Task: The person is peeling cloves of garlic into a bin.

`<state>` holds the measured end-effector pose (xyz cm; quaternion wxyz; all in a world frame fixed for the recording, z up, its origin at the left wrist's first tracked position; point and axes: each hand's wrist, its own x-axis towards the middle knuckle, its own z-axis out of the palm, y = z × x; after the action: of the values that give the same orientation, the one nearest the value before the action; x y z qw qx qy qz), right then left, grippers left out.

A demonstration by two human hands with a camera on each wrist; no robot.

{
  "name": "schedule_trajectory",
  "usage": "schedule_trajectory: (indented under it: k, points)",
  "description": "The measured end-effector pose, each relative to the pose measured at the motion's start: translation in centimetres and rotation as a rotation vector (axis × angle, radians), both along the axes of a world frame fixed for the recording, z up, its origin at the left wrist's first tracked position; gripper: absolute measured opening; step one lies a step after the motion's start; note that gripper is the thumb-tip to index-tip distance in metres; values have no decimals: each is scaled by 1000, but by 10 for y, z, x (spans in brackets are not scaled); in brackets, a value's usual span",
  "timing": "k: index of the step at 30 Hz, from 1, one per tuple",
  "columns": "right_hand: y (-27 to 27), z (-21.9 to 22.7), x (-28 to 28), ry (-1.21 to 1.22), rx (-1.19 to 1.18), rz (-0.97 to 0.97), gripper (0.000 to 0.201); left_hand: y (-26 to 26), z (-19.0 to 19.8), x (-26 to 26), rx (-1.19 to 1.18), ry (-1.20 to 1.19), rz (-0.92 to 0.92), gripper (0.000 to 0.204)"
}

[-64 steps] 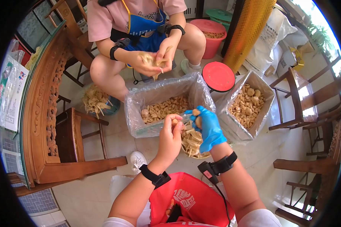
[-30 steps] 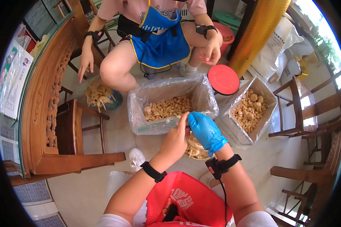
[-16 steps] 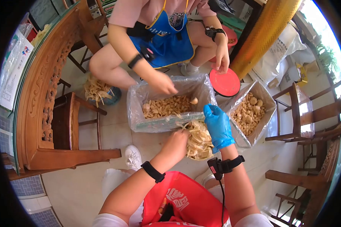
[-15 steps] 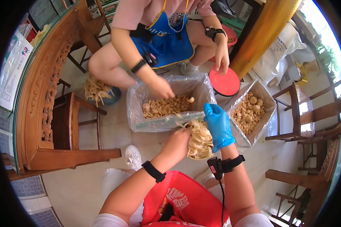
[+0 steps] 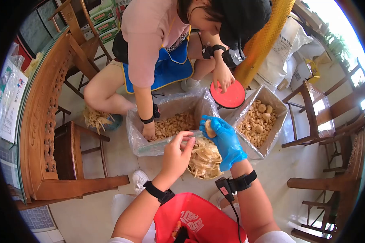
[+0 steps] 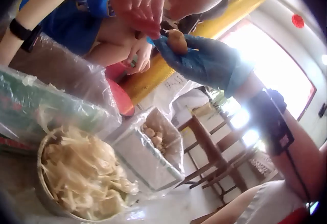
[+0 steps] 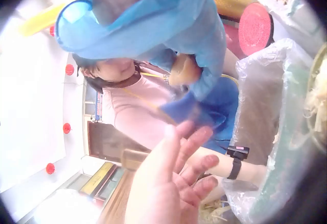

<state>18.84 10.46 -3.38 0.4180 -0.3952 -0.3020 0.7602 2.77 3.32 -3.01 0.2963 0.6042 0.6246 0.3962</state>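
My right hand (image 5: pixel 225 141), in a blue glove, grips a pale round bulb (image 5: pixel 210 128) above the rim of a peel-filled bowl. The bulb (image 7: pixel 185 70) shows between the gloved fingers in the right wrist view. My bare left hand (image 5: pixel 176 157) hangs just left of the bowl, fingers apart and bent. In the right wrist view this left hand (image 7: pixel 171 183) holds nothing. Papery peels (image 5: pixel 205 160) heap up in the bowl, also seen in the left wrist view (image 6: pixel 84 175). Beyond my hands, a plastic-lined bin holds loose pale cloves (image 5: pixel 176 124).
Opposite, a person (image 5: pixel 144 48) reaches one hand into the lined bin. To the right are a second lined bin (image 5: pixel 279 133) and a red round lid (image 5: pixel 228 95). A peel-filled container (image 5: pixel 97 120) stands at left, beside a wooden chair (image 5: pixel 69 150). A red bag (image 5: pixel 198 218) lies below my arms.
My left hand has risen from beside the peels. The right hand has moved slightly left, and the bulb in it now shows. The person opposite has leaned forward, reaching deeper into the bin.
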Motion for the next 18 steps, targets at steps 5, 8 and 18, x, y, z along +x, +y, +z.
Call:
schedule_trajectory:
  k: [5,8,18]
  points:
    - [-16,4,-39,-86,221,-73,35,3,-9,0,-76,-589,-51,34]
    - [-29,10,-64,-75,246,-91,33,2,-4,1,26,-752,83,30]
    - [-32,11,-75,-413,493,-35,30,-2,-12,-31,127,-597,79,30]
